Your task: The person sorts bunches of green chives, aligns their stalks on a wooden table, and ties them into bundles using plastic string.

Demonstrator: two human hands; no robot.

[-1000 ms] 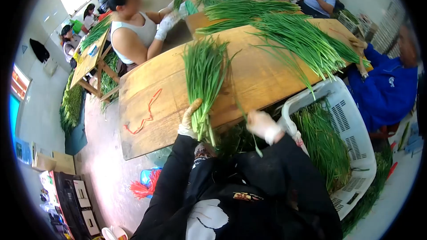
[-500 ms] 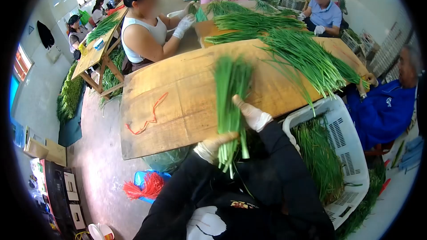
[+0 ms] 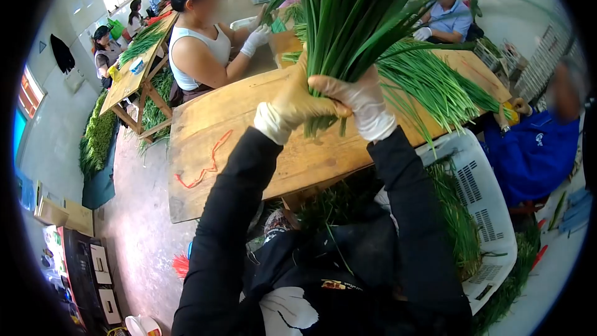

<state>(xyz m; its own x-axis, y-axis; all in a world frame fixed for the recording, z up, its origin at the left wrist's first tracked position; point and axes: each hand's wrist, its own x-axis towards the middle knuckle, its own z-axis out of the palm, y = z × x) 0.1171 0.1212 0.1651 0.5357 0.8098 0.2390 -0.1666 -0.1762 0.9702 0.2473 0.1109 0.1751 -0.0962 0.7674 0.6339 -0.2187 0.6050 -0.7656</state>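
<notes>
A thick bunch of garlic chives [image 3: 348, 22] stands upright in both of my gloved hands, raised above the near part of the wooden table [image 3: 280, 162]. My left hand [image 3: 295, 104] wraps around its lower stalks from the left. From the right, my right hand [image 3: 356, 94] closes on the same stalks, the two hands touching. The cut ends poke out just below my fingers, and the leaf tips run past the top of the view. A red tie string [image 3: 214, 157] lies loose on the tabletop to the left.
More garlic chives [image 3: 429, 84] are spread on the table's right side. A white plastic crate [image 3: 479, 186] of greens stands at my right, beside a person in blue [image 3: 535, 149]. Across the table's left corner sits a person in a white top [image 3: 202, 50]. Red strings [image 3: 180, 266] are low left.
Both hands have lifted the bunch from low at the table's near edge up toward the camera. My right hand has come down beside the left around the stalks.
</notes>
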